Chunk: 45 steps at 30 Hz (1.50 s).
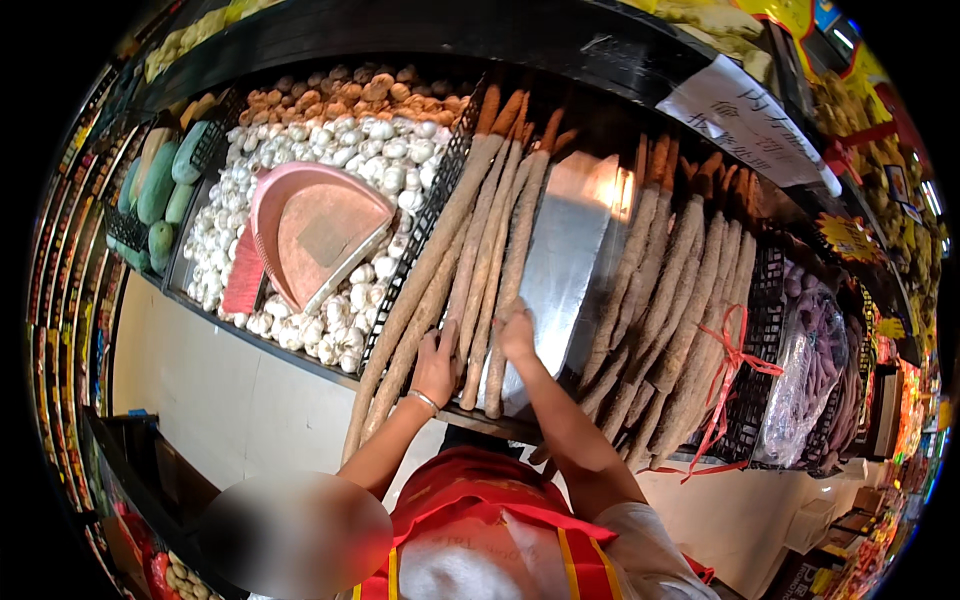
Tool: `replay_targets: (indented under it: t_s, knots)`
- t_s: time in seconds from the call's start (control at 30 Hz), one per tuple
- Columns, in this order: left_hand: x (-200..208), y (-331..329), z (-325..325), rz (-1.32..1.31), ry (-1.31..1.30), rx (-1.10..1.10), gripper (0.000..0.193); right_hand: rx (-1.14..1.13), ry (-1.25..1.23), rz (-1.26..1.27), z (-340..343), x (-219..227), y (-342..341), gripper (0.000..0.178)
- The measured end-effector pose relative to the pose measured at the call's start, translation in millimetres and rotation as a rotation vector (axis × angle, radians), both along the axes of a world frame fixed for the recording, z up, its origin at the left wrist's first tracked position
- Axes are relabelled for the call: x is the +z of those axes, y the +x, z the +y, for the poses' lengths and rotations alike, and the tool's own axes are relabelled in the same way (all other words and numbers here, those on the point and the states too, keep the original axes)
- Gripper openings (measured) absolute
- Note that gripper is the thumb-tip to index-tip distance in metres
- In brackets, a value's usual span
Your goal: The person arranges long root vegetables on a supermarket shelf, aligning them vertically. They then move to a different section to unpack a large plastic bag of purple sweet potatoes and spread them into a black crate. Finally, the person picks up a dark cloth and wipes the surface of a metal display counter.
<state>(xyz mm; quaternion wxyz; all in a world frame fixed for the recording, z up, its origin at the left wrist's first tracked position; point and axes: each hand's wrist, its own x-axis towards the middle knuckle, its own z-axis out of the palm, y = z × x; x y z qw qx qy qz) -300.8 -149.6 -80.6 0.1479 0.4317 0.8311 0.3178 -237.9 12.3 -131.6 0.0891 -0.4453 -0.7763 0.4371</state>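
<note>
Long brown Chinese yams (pixel 488 215) lie side by side on a metal display shelf (pixel 560 290), their dark ends toward the back. My left hand (pixel 435 372), with a bracelet at the wrist, is closed on a yam in the left group. A little to the right, my right hand (pixel 516 334) has its fingers curled on the rightmost yam of that group, near its front half. Its fingertips are partly hidden. Another stack of yams (pixel 680 290) lies to the right of the bare metal strip.
White garlic bulbs (pixel 340 140) fill the left bin, with a pink dustpan (pixel 320 230) and red brush (pixel 243 275) on top. Black crate walls (pixel 425 215) divide the bins. Red ribbon (pixel 735 350) ties yams at right, beside wrapped purple produce (pixel 800 350). Green gourds (pixel 157 190) stand far left.
</note>
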Motion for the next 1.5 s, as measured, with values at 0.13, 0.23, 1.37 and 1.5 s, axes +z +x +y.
replay_targets:
  t_s: [0.13, 0.23, 1.37, 1.5]
  knots:
    - [25, 19, 6, 0.195, 0.067, -0.070, 0.059, 0.204, 0.036, -0.351, 3, 74, 9, 0.073]
    - [30, 33, 17, 0.092, 0.127, -0.106, 0.056, 0.129, 0.220, 0.207, 27, 96, 52, 0.056]
    - [60, 107, 265, -0.924, 0.001, -0.291, 0.045, -0.363, 0.013, 0.644, 65, 123, 197, 0.053]
    - [76, 91, 241, -1.168, -0.070, -0.370, 0.052, -0.345, -0.199, 0.658, 66, 129, 187, 0.070]
